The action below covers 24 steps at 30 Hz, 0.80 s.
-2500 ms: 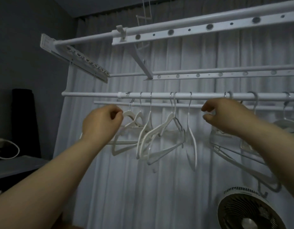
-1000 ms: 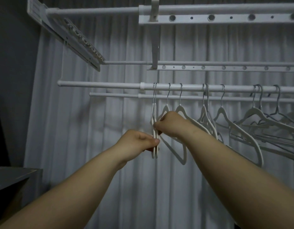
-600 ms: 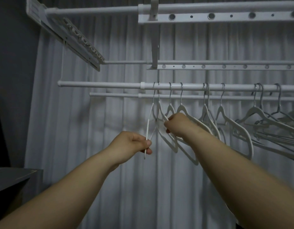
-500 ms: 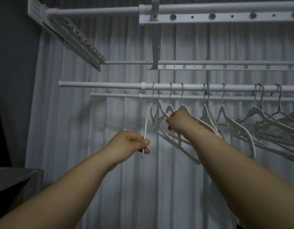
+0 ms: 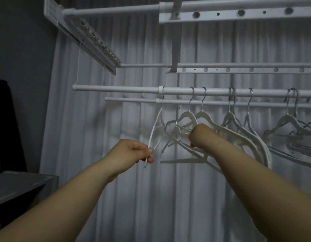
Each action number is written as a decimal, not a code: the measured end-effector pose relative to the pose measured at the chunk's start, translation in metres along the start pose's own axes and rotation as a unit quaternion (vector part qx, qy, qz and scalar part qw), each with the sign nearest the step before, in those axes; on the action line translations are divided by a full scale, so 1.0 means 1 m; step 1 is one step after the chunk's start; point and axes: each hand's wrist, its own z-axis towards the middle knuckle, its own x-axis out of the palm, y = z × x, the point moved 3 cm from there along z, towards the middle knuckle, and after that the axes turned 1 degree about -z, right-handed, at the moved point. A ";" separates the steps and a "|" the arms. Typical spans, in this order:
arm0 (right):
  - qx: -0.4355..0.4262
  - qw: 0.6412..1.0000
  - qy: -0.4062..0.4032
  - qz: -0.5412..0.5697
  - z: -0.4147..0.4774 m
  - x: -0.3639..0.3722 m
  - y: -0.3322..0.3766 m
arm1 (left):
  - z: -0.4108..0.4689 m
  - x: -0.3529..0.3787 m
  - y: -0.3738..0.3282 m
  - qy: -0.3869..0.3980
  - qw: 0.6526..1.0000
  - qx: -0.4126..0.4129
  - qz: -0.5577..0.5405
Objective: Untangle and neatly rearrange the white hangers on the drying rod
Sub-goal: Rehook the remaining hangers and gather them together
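Several white hangers hang by metal hooks from the white drying rod [image 5: 116, 88]. My left hand [image 5: 132, 152] pinches the lower end of the leftmost hanger [image 5: 155, 125], which hangs edge-on from the rod. My right hand [image 5: 202, 137] grips a second white hanger [image 5: 175, 135]; its hook is off the rod and points up freely below it. Two more hangers [image 5: 202, 116] hang right behind my right hand. Further right a pair [image 5: 235, 119] and a tangled bunch [image 5: 294, 130] hang on the same rod.
A thinner second rod [image 5: 130, 100] runs just behind the first. Overhead are perforated rack bars [image 5: 238, 13] and a folded rack arm [image 5: 91, 37]. A pale curtain [image 5: 133, 198] covers the back. A grey shelf [image 5: 20, 184] and a dark object [image 5: 4, 123] stand at left.
My right hand has lifted the second hanger's hook off the rod and lowered it. My left hand has kept its hold on the leftmost hanger and pulled its lower end left.
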 end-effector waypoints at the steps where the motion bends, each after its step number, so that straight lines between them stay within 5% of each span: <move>1: 0.001 1.000 -0.006 0.012 -0.003 -0.001 -0.004 | 0.000 0.002 -0.001 0.001 1.000 -0.003 0.001; 7: -0.032 0.999 -0.030 -0.001 -0.036 -0.019 -0.031 | -0.005 0.011 -0.002 -0.040 0.999 0.007 -0.015; 14: -0.075 0.997 0.007 0.004 -0.077 -0.036 -0.060 | -0.024 0.000 0.021 -0.196 0.979 -0.043 -0.037; 20: -0.121 0.988 0.080 0.048 -0.116 -0.054 -0.088 | -0.082 0.018 0.036 -0.026 0.980 -0.175 0.086; 24: -0.152 0.976 0.137 0.077 -0.140 -0.065 -0.122 | -0.108 0.054 0.019 -0.005 0.978 -0.140 0.154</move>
